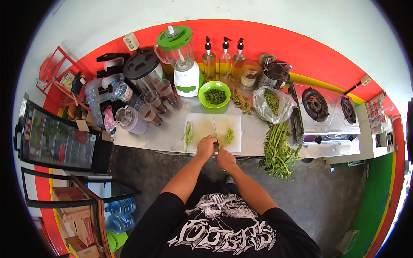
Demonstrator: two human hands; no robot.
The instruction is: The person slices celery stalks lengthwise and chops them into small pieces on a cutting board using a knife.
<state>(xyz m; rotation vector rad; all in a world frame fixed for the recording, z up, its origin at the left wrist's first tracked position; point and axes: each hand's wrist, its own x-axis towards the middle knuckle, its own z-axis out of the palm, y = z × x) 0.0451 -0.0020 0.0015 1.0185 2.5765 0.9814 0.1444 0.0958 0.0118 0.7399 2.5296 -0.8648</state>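
Head view: the right hand (226, 159) is closed around the handle end of a knife (217, 132), its fingers curled in and pressed together; the blade points away from the person, over the cutting board (235, 120); the left hand (207, 146) is at the board's near edge, just beside the knife on its left, fingers bent and held close together; whether they pinch anything I cannot tell; on the board, long green stems (188, 136) lie left of the blade and a small heap of cut green pieces (229, 136) lies right of it; just beyond the board stands a green bowl (215, 108) holding chopped greens (214, 96); to the right of the bowl are loose brownish-green scraps (242, 101), then an open plastic bag (260, 108) with greens inside; a large leafy bunch (277, 151) hangs over the counter's near edge, between the board and the two-burner stove (333, 136)
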